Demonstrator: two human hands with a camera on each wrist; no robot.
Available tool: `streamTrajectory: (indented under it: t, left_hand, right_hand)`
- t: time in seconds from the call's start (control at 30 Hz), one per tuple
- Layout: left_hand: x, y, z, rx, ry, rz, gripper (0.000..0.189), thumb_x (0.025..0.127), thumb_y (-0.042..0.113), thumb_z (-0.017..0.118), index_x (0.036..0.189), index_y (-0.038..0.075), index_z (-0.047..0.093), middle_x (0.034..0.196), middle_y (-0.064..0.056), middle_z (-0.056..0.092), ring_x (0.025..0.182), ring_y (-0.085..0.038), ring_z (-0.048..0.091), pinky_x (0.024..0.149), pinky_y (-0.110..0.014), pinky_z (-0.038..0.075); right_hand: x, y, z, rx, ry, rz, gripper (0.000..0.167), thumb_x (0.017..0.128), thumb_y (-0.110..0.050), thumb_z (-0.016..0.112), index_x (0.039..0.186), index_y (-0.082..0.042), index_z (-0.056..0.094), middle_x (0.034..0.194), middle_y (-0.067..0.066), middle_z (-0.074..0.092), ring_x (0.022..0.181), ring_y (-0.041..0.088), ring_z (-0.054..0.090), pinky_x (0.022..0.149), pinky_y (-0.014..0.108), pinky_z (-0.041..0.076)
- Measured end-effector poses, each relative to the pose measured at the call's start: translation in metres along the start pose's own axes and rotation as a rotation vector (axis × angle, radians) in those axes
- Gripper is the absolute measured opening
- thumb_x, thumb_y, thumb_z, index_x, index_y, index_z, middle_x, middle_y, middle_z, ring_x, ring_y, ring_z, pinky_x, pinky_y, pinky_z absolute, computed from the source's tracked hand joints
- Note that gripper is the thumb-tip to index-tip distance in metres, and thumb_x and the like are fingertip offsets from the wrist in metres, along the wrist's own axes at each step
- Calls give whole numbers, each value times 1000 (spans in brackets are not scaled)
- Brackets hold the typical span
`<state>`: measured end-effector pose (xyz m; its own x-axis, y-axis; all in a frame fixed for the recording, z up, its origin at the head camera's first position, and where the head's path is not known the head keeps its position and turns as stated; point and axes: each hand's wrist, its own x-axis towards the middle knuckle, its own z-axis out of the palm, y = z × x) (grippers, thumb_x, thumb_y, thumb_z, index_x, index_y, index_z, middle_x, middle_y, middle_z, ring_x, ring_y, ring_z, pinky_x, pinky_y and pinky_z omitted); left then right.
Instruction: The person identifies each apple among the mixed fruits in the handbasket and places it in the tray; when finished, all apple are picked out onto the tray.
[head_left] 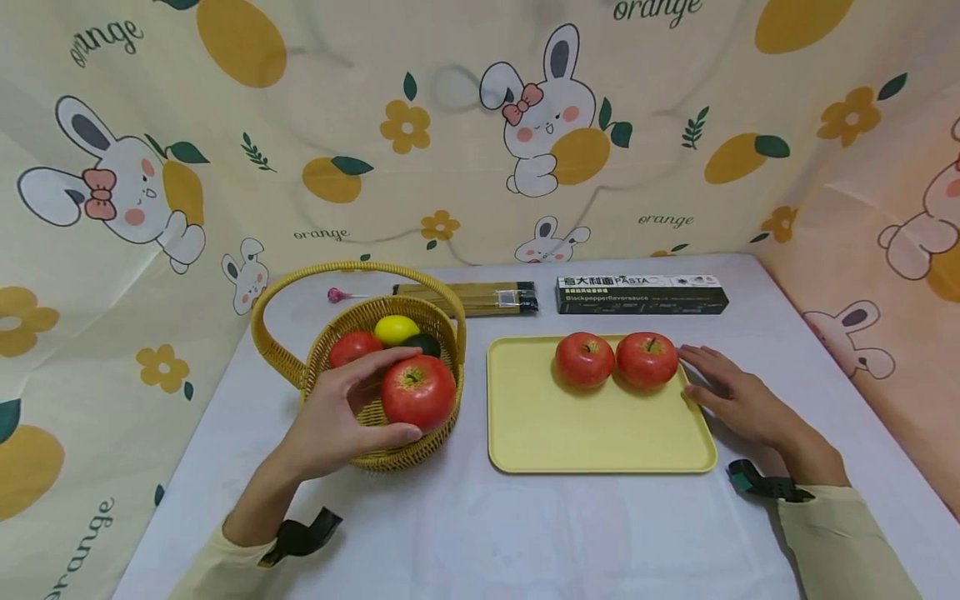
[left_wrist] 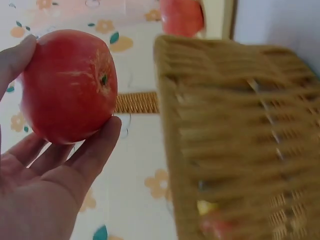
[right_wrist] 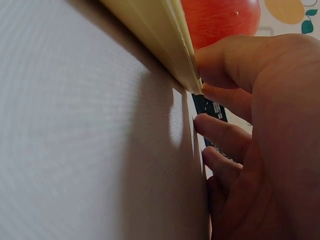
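Observation:
My left hand [head_left: 333, 417] grips a red apple [head_left: 418, 392] between thumb and fingers, over the wicker basket [head_left: 401, 457]. In the left wrist view the same apple [left_wrist: 67, 85] is clear of the basket's rim [left_wrist: 167, 130]. Inside the basket lie another red fruit [head_left: 354, 347], a yellow lemon [head_left: 396, 330] and a dark green fruit [head_left: 423, 343], partly hidden by the held apple. On the yellow tray [head_left: 592, 437] two red apples [head_left: 585, 360] sit side by side near the far edge. My right hand [head_left: 742, 404] rests with relaxed fingers at the tray's right rim, thumb against it.
Behind the tray lies a black pasta box [head_left: 641, 296]. A pack of spaghetti [head_left: 480, 298] lies behind the basket, whose tall handle [head_left: 281, 354] arches over it. A small pink-tipped stick [head_left: 337, 295] is at the back left. A printed cloth [head_left: 450, 167] encloses the white table.

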<state>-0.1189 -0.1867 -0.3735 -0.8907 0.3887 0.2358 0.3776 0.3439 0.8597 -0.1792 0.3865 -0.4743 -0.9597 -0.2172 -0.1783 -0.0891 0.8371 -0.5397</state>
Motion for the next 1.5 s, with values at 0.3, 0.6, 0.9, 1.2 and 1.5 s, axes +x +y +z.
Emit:
streamTrajectory:
  t: [0.3, 0.6, 0.9, 1.2, 1.5]
  left_hand:
    - [28, 13, 31, -24, -125, 88, 82, 82, 18, 98, 155, 15, 61, 151, -1, 66, 133, -22, 67, 106, -37, 62]
    - [53, 24, 72, -87, -203, 82, 82, 82, 19, 97, 155, 15, 60, 147, 3, 68, 133, -17, 65, 107, -34, 61]
    - [69, 28, 111, -129, -278, 135, 77, 82, 17, 97, 151, 13, 63, 145, 3, 70, 130, -12, 65, 105, -31, 62]
    - [84, 24, 147, -153, -323, 109, 78, 85, 21, 96, 155, 14, 60, 148, -1, 67, 134, -11, 63, 106, -27, 60]
    - [95, 17, 189, -158, -341, -11, 78, 84, 26, 97, 153, 18, 62, 143, 3, 67, 125, -3, 64, 99, -19, 59]
  right_hand:
    - [2, -1, -1, -5, -2, -3, 80, 109, -47, 63, 175, -16, 28, 177, 29, 24, 164, 58, 10, 111, 93, 24]
    - [3, -3, 1, 4, -4, -1, 80, 109, -46, 65, 174, -15, 30, 177, 29, 26, 165, 58, 10, 113, 92, 24]
    - [3, -5, -1, 1, -8, 0, 80, 109, -46, 65, 174, -16, 30, 177, 29, 25, 165, 58, 10, 113, 92, 24]
    - [1, -1, -2, -9, -16, 16, 81, 109, -48, 63, 175, -17, 28, 178, 29, 24, 164, 59, 9, 112, 93, 23]
    - [2, 2, 0, -16, -6, 8, 81, 108, -47, 65, 175, -19, 28, 178, 29, 25, 165, 58, 9, 110, 93, 26]
